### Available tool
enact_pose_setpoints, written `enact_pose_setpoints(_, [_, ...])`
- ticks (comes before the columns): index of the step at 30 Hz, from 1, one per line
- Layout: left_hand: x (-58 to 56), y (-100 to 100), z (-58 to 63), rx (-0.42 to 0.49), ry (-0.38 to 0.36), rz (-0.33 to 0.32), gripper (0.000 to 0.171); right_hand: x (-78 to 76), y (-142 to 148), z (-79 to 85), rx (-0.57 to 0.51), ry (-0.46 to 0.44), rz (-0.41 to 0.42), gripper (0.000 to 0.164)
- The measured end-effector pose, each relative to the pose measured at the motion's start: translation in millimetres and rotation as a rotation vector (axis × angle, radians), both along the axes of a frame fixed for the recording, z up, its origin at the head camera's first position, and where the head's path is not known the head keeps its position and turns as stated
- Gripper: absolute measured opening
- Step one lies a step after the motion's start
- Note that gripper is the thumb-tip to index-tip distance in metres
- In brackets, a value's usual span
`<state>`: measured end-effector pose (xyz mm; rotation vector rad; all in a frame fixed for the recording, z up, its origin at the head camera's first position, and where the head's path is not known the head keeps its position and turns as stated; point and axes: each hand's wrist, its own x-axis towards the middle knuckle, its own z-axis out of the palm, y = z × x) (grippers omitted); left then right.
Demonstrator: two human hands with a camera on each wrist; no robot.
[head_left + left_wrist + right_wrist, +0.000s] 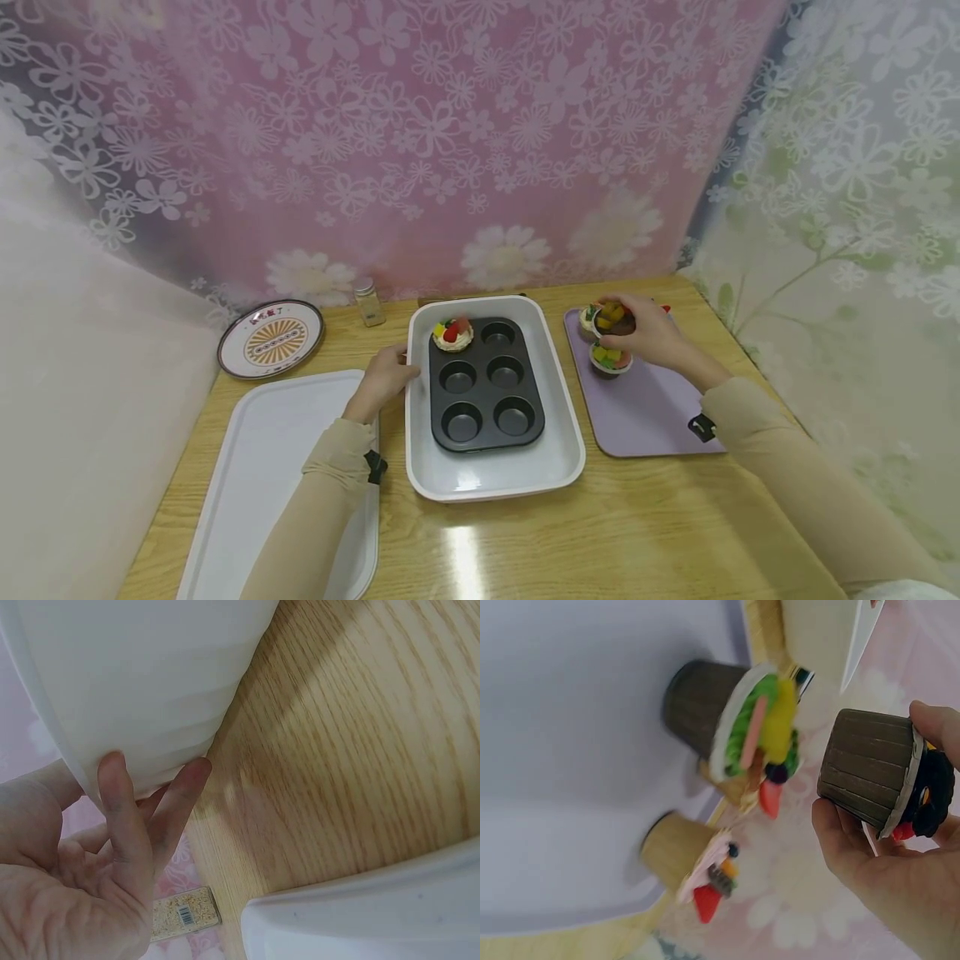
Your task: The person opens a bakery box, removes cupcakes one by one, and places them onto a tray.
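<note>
My right hand (647, 333) grips a chocolate cupcake (870, 769) in a brown pleated cup, lifted above the lilac tray (660, 417). Dark icing and yellow-orange fruit pieces (613, 315) top it. Fruit-topped cupcakes stand on that tray, one with green and yellow topping (705, 712), another in a tan cup (676, 851). At the left side of a deep white tray (495, 487), my left hand (384, 383) holds the rim, with fingertips (114, 780) against the outer wall. Inside that tray lies a black muffin pan (480, 387); a cream-topped cupcake (453, 335) sits in its far-left cup.
A flat white tray (277, 467) lies at the left, partly under the left forearm. Behind it are a round patterned plate (247, 354) and a small jar (369, 305) with a metal lid. Flowered cloth (480, 167) hangs along the table's back and sides.
</note>
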<state>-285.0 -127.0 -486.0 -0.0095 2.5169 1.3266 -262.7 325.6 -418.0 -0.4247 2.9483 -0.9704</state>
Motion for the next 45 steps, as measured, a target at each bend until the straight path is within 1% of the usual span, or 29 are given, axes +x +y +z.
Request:
enact_pose_setpoints(3, [0.7, 0, 0.1, 0.007, 0.000, -0.002, 0.059, 0.8, 13, -3.8, -0.002, 0.019, -0.013, 0.067])
enact_pose_setpoints(7, [1.0, -1, -0.1, 0.013, -0.001, -0.001, 0.058, 3.7, 30, -7.5, -0.010, 0.012, -0.045, 0.067])
enact_pose_setpoints(12, [1.0, -1, 0.1, -0.001, 0.005, -0.005, 0.056, 7.2, 48, -13.5, -0.014, 0.013, -0.073, 0.066])
enact_pose_setpoints(18, [1.0, 0, 1.1, -0.019, 0.020, -0.011, 0.055, 9.6, 66, -24.2, 0.010, 0.050, -0.088, 0.065])
enact_pose_setpoints(21, [1.3, 1, 1.8, -0.020, 0.022, -0.010, 0.055, 9.0, 72, -30.8, 0.021, 0.048, -0.101, 0.066])
enact_pose_setpoints(29, [1.9, 0, 2.6, -0.017, 0.015, -0.011, 0.056, 6.7, 82, -46.8, 0.052, -0.046, -0.139, 0.068])
enact_pose_setpoints(34, [0.7, 0, 3.2, -0.011, 0.013, -0.013, 0.056, 5.7, 85, -55.9, 0.061, -0.065, -0.150, 0.071])
enact_pose_setpoints(39, [1.0, 0, 3.3, -0.025, 0.018, -0.012, 0.057, 7.7, 84, -59.0, 0.055, -0.096, -0.156, 0.075])
enact_pose_setpoints(45, [1.3, 1, 2.4, -0.016, 0.015, -0.005, 0.056, 7.0, 83, -63.0, 0.040, -0.107, -0.145, 0.072])
